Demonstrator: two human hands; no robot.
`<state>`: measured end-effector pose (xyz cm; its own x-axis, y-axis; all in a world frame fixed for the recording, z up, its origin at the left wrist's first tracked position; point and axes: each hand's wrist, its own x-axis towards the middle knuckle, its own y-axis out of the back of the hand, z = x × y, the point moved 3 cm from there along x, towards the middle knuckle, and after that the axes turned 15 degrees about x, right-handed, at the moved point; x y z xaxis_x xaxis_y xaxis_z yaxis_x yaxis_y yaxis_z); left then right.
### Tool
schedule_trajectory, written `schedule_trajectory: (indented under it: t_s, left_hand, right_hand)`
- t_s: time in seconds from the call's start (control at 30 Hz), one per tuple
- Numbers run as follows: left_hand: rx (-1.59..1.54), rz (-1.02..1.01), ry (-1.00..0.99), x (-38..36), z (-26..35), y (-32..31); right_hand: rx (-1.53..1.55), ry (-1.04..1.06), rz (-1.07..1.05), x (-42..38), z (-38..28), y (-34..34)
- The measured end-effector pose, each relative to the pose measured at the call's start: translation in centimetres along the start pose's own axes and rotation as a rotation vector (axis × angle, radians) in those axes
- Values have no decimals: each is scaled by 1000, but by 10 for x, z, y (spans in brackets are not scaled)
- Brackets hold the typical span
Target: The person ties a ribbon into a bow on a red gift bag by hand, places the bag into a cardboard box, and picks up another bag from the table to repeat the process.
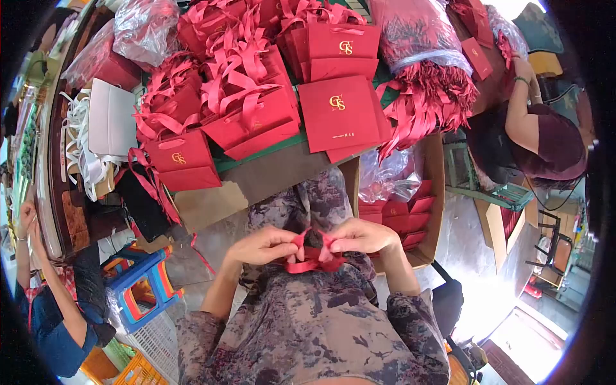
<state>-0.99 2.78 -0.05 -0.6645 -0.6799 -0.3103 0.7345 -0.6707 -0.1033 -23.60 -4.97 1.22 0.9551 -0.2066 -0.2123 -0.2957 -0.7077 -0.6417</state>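
The left hand (pixel 266 246) pinches one part of a red ribbon (pixel 301 265) between thumb and fingertips. The right hand (pixel 360 236) pinches another part of the same ribbon in the same manner. Both hands are level with each other and slightly apart. The ribbon lies between them, with its lower section sagging in a curve just below the fingertips, above the patterned clothing (pixel 321 308) of the person. Whether the ribbon forms a closed loop cannot be told.

Beyond both hands is the table (pixel 276 148), which carries red paper bags (pixel 253 122) with ribbon handles. A flat red bag (pixel 338 112) with gold lettering lies straight ahead of the gap between the hands. Ahead of the right hand and to its right, a thick bundle of red ribbons (pixel 427 96) hangs over the table edge.

Just to the right of the right hand stands an open cardboard box (pixel 437 202). It contains further red bags (pixel 417 215) and clear plastic (pixel 391 178).

To the left of the left hand, coloured stools (pixel 146 282) stand on the floor. Well to the left of the left hand is one co-worker (pixel 58 321); well to the right of the right hand and farther ahead is another co-worker (pixel 555 138).
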Motion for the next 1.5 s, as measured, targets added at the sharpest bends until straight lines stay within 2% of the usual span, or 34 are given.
schedule_trajectory:
  t_s: [0.03,0.07,0.1,0.17,0.2,0.23,0.3,0.33,0.37,0.43,0.47,0.6,0.7,0.77,0.87,0.97,1.03,1.1,1.23,1.3,1.37,1.43,1.5]
  left_hand:
    - [73,-91,13,1,1,-2]
    - [80,-98,-19,3,4,-2]
    - [80,-94,-19,6,-1,-7]
    - [-59,168,52,15,-15,-11]
    - [-71,294,116,17,-9,-9]
    - [-69,296,115,22,-13,-13]
    - [-7,668,75,27,-18,-12]
    - [55,732,169,27,-16,-13]
    - [55,730,168,29,-16,-13]
    - [207,773,180,31,-16,-12]
    - [207,773,181,32,-15,-12]
    - [220,777,125,35,-16,-6]
    - [206,760,103,36,-22,-6]
    - [189,768,85,35,-21,-5]
    - [240,702,148,35,-21,-5]
    - [241,667,117,38,-18,-9]
    - [285,686,164,39,-12,-8]
    - [320,650,161,39,-12,-5]
    - [342,603,167,40,-4,-5]
    - [392,585,171,40,-11,-2]
    - [442,570,174,41,-18,-4]
    - [212,666,116,38,-22,-12]
    - [281,629,135,29,-35,-9]
  right_hand:
    - [-95,-90,-68,3,5,-1]
    - [112,-101,81,6,15,-1]
    - [111,-102,77,9,23,-1]
    - [278,-3,389,17,31,8]
    - [199,31,539,20,30,4]
    - [197,33,536,23,37,2]
    - [-83,180,724,26,44,5]
    - [33,156,698,28,41,-1]
    - [33,157,699,32,44,-2]
    - [-196,295,800,35,40,-7]
    - [-384,278,858,33,36,-10]
    - [-323,278,894,32,33,-17]
    - [-394,261,858,31,37,-12]
    - [-242,301,743,31,48,-3]
    - [-116,425,716,33,52,7]
    - [-224,436,709,33,49,10]
    - [-230,442,737,35,45,9]
    - [285,359,777,37,55,14]
    - [320,362,733,37,48,10]
    - [95,307,695,37,39,8]
    - [129,374,711,39,41,10]
    - [163,442,727,41,47,14]
    - [273,438,837,42,54,18]
